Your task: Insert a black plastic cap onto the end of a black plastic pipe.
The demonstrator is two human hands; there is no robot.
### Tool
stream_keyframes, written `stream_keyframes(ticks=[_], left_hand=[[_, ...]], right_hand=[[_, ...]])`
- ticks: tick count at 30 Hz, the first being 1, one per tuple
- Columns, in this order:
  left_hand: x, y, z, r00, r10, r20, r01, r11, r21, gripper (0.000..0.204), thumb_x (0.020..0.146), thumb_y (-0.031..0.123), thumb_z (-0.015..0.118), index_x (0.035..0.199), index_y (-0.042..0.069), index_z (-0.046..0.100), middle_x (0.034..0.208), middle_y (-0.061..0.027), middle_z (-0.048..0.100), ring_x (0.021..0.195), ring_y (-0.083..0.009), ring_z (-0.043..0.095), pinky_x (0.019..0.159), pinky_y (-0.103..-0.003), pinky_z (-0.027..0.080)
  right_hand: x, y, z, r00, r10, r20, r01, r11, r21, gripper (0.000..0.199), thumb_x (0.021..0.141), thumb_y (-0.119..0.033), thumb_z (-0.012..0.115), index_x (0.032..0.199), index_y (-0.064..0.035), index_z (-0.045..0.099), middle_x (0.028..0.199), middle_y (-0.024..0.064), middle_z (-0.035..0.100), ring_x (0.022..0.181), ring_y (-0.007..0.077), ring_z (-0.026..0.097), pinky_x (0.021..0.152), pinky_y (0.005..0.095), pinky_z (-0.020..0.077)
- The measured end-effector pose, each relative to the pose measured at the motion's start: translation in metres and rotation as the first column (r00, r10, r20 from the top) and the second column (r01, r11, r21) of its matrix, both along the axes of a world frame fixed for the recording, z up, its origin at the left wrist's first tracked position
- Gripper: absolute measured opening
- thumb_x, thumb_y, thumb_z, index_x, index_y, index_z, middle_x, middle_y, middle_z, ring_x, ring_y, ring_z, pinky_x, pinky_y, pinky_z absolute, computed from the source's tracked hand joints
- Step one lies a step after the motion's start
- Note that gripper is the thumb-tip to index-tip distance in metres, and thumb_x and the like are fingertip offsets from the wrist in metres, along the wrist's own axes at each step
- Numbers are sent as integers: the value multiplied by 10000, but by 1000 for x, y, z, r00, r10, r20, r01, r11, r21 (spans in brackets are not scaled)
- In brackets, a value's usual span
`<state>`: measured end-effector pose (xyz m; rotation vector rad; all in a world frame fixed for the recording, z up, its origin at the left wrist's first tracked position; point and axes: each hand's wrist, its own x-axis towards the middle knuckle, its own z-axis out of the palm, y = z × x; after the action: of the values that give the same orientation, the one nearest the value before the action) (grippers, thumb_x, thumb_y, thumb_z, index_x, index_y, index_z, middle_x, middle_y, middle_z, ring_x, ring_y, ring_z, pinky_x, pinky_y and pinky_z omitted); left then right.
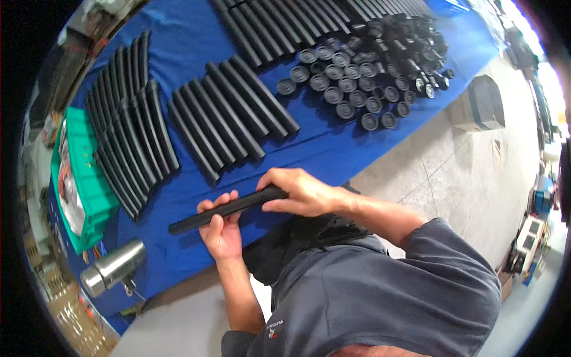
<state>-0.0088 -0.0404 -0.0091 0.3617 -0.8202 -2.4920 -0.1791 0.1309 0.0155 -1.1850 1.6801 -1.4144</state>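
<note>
Black, long and matte, a ribbed tube lies gripped by both hands, left hand wrapped around its middle, right hand closed over its end, above the blue-covered table.

Both hands — left hand, right hand — grip one black tube above the blue table.

One flat printed package, glossy pouch type, white and grey with red-orange patches, lies lengthwise inside a green plastic crate at the left end of the blue-covered table. One cardboard box, brown with a dark open top, stands on the concrete floor just beyond the table's right edge. Small white and blue boxes sit far right on the floor, too small to detail.
</note>
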Motion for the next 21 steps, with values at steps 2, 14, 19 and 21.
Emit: stream_keyframes(ticks=[2,14,19,21], left_hand=[[-1,0,1,1000,9,6,-9,1000,18,330,902,33,672,1191,56,514,1243,-262,620,1225,-416,574,1017,-532,522],[-1,1,1,999,38,2,-38,998,-58,335,897,61,693,1187,67,526,1222,-232,633,1202,-383,599,978,-486,563],[-1,3,2,996,73,41,-72,997,-25,320,891,48,695,1165,68,529,1219,-239,632,1194,-386,605,962,-479,574],[-1,2,3,996,82,43,-81,996,-28,315,890,43,695,1158,69,530,1217,-241,633,1191,-387,606,957,-478,577]], right_hand=[[4,-3,1,998,-66,-11,65,996,-60,349,847,-161,740,1099,-7,553,903,165,607,838,346,624,722,413,489],[6,-5,1,997,-71,28,71,997,-15,331,857,-210,733,1063,-3,575,815,160,629,755,348,644,667,424,492],[9,-8,-4,994,-107,-4,106,989,-101,354,859,-208,751,1094,0,589,872,140,645,792,287,644,681,390,483],[9,-8,-3,993,-119,-16,116,983,-142,357,856,-207,754,1095,1,591,879,143,649,798,289,647,687,389,486]])
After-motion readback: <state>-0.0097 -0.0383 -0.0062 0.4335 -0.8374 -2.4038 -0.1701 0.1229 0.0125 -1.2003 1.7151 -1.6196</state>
